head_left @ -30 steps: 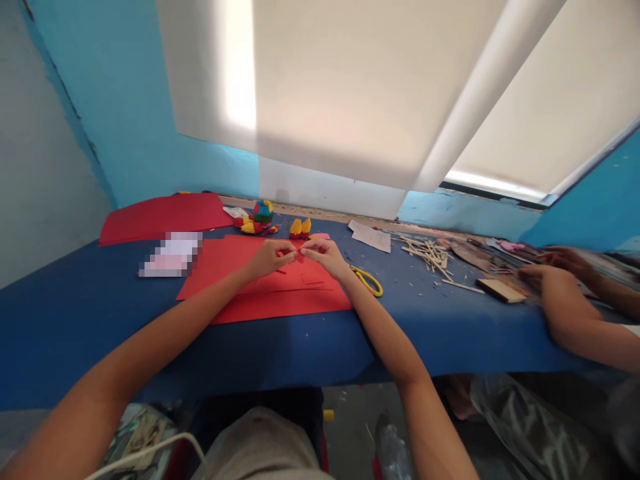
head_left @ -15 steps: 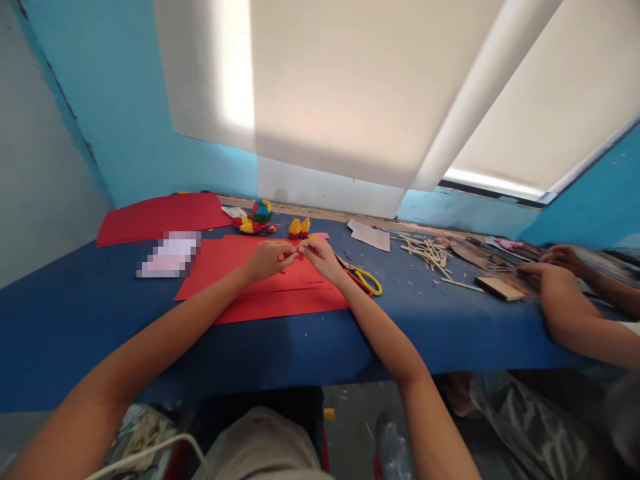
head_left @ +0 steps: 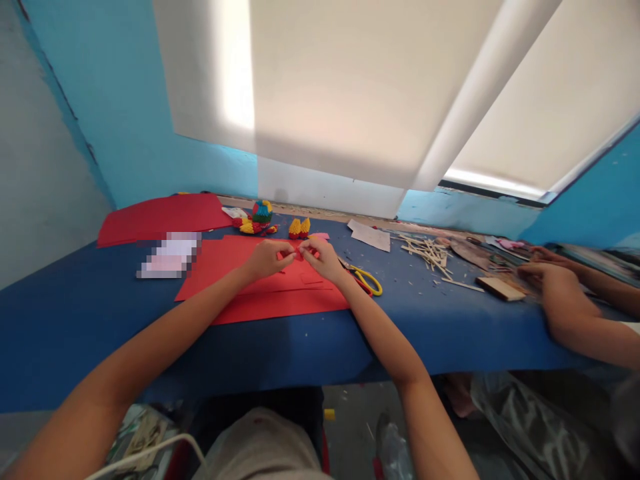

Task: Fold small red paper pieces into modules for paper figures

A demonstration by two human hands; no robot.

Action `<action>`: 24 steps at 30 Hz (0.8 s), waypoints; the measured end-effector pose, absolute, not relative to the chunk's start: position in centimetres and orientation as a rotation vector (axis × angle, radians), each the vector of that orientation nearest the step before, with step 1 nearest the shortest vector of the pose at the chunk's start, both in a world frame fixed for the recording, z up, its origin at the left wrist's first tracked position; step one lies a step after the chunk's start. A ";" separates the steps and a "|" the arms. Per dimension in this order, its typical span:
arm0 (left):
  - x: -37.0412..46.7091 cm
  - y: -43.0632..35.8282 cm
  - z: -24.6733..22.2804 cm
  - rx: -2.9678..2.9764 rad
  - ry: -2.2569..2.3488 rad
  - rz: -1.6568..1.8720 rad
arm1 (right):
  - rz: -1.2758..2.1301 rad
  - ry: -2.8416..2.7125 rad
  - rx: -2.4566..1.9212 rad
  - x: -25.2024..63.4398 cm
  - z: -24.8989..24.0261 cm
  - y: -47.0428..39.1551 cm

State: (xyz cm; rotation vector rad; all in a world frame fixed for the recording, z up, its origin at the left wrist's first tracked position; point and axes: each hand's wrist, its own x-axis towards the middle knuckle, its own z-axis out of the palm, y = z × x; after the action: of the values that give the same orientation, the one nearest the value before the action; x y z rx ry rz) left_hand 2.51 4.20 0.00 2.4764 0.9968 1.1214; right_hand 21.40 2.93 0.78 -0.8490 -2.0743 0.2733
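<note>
Above red paper sheets (head_left: 280, 307), my left hand (head_left: 270, 258) and my right hand (head_left: 323, 259) face each other with fingertips pinched. Between them is a small red paper piece (head_left: 297, 252), gripped by both; its exact shape is too small to make out. A small cut red rectangle (head_left: 312, 278) lies on the sheets below my right hand. Beside my right wrist rest scissors (head_left: 367, 280) with yellow and red handles, partly hidden by the forearm. Just beyond my fingers stand two yellow and red folded-paper pieces (head_left: 299, 229).
A folded-paper figure (head_left: 257, 219) sits near the wall, with more red paper (head_left: 160, 219) to its left. A blurred-out pale rectangle (head_left: 169, 257) lies left. Thin wooden sticks (head_left: 427, 252), grey paper (head_left: 369, 235) and a wooden block (head_left: 501, 289) lie right, near another person's hands (head_left: 543, 267).
My fingertips have shifted very slightly around the small red paper piece. At the right, the other person's far hand has moved a little to the left.
</note>
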 end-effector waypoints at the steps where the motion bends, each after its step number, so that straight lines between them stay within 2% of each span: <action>1: 2.5 4.2 0.0 2.459 0.972 1.097 | 0.245 -2.090 -0.834 21.4 0.8 2.9; 12: 2.4 3.0 1.4 2.139 0.810 0.925 | -0.278 -2.356 -0.736 21.3 1.2 2.2; 24: 2.5 3.4 1.0 2.170 0.913 1.100 | 0.131 -2.041 -0.776 20.4 0.5 2.4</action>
State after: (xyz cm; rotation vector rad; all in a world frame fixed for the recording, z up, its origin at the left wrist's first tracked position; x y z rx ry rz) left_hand 2.52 3.41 0.95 2.1701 0.9129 1.1002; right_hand 20.44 2.40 0.50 -0.7758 -2.0407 0.1312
